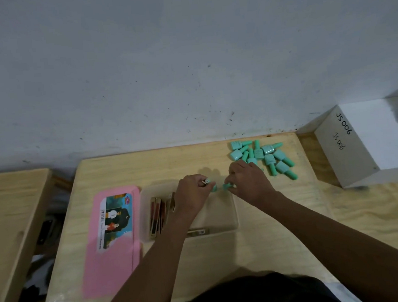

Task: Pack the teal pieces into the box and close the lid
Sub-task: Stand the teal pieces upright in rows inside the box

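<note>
At the near edge of the desk (201,264), two forearms reach forward from a dark-clothed body. Toward the desk's left edge a pink lid (114,232) lies flat, a picture label on it. Just right of it, touching or nearly so, stands the clear box (232,219), with flat brown and gold packets (157,215) stacked on edge along its left wall and another lying against its near wall.

Over the box's far edge the two hands meet. The left hand (191,191) has its grip curled round a teal piece (212,187); the right hand (249,182) pinches a second teal piece (227,186) at its fingertips, the two pieces almost touching.

Beyond the right hand, by the desk's far right corner, lies the heap of teal pieces (264,155), all lying on their sides. Off the right edge sits a white carton (369,143) marked "JS006".
</note>
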The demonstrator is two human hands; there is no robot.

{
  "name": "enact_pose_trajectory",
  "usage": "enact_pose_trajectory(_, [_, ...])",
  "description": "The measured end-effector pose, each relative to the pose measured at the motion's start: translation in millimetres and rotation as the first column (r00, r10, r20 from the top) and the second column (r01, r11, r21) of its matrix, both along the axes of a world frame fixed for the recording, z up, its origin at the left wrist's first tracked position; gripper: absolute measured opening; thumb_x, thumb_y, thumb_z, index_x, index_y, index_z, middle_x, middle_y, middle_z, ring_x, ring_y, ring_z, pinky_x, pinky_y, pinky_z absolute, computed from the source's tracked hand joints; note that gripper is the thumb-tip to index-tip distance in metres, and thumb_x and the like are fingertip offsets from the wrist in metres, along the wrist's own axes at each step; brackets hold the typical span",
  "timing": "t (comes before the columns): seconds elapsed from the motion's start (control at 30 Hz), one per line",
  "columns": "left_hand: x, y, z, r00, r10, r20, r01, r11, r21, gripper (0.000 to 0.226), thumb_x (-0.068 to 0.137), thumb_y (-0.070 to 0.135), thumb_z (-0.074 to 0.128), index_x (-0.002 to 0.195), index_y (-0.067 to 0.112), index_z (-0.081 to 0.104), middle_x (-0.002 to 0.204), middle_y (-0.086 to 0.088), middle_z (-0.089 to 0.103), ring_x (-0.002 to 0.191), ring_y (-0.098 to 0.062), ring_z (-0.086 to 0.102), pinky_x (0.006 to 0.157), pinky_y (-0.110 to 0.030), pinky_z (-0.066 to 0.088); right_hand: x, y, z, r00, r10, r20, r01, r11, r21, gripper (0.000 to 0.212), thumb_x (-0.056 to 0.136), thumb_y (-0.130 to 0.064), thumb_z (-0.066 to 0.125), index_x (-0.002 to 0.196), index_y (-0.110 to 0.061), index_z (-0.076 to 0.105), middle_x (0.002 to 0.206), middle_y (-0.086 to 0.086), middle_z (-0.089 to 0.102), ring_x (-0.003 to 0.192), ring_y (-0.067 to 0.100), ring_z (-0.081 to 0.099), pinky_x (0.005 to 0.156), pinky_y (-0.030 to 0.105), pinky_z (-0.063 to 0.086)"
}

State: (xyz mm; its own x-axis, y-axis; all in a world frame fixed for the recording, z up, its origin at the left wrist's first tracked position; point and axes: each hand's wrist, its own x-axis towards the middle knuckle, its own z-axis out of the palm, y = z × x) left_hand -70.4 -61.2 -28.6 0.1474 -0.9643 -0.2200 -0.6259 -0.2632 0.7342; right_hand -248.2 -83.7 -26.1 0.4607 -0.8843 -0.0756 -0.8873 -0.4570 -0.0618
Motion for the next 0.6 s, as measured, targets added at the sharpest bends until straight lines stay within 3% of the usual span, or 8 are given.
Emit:
enact_pose_trajectory(0.2, [-5.1, 2.9, -8.7, 0.998, 0.056, -0.015, -0.056, 0.998, 0.038, 0.023, 0.076, 0.034, 0.076, 0.091, 0.017, 0.077, 0.082, 0.000, 0.076, 0.076, -0.014, 0.070, 0.064, -0.025, 0.051, 12.5, 1.0, -4.1, 0.986, -0.017, -0.166, 0.018, 1.000, 0.004, 0.013, 0.074, -0.029, 0.078, 0.086, -0.024, 0.077, 0.085, 0.001, 0.063, 0.089, 0.024, 0.060, 0.076, 0.038, 0.046])
enact_pose_trajectory(0.33, [-11.3, 4.8, -12.3, 0.998, 0.053, -0.029, -0.051, 0.997, 0.056, 0.019, 0.078, 0.032, 0.074, 0.090, 0.018, 0.076, 0.081, 0.000, 0.076, 0.073, -0.013, 0.069, 0.066, -0.031, 0.056, 15.4, -0.8, -2.6, 0.972, -0.027, -0.233, 0.028, 1.000, 0.002, 0.007, 0.076, -0.026, 0.074, 0.082, -0.022, 0.075, 0.086, 0.001, 0.064, 0.088, 0.024, 0.060, 0.075, 0.037, 0.045])
enact_pose_trajectory(0.6, [-19.3, 12.2, -20.3, 0.997, 0.058, -0.054, -0.057, 0.998, 0.033, 0.020, 0.083, 0.024, 0.069, 0.099, 0.013, 0.075, 0.090, -0.005, 0.076, 0.079, -0.016, 0.069, 0.071, -0.032, 0.057, 4.8, -3.2, -3.2, 0.995, -0.062, -0.083, 0.068, 0.995, 0.079, 0.021, 0.090, -0.027, 0.058, 0.103, -0.016, 0.071, 0.100, 0.003, 0.061, 0.094, 0.023, 0.059, 0.078, 0.036, 0.046])
